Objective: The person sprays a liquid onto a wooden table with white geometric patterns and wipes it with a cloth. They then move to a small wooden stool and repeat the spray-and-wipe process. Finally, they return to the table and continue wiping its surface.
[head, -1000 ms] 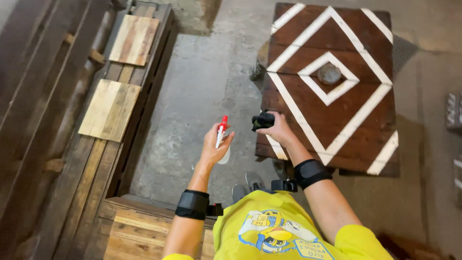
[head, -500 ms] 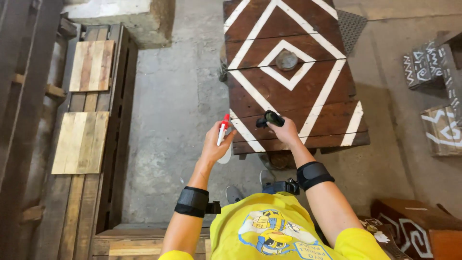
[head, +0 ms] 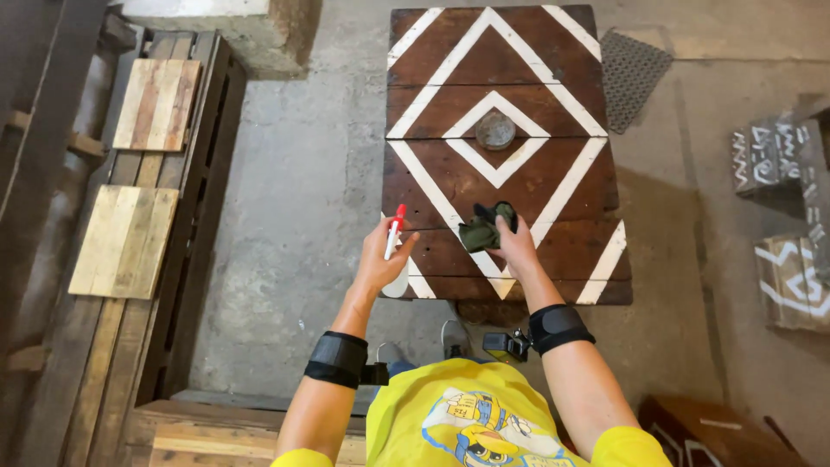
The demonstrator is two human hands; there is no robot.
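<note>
Over the near edge of the dark brown table, painted with white nested diamonds, the right hand is curled tight around a bunched dark green rag, which sticks out of the fist toward 11 o'clock. The left hand, just beside the table's near-left corner, has its fingers wrapped round a spray bottle with a red nozzle pointing to 12 o'clock. The rag looks soft and limp, so it should squash to any shape and is best gripped as a wad in the palm, as it is here. The bottle seems light, thin plastic (probably a little slick if wet); its neck, below the trigger, is the sound place to hold it. Most of the bottle's pale body is covered by the palm, so how full it is cannot be told. The small round grey object in the centre diamond is too blurred to name. 2 patterned boxes at 3 o'clock are cut off by the frame.
</note>
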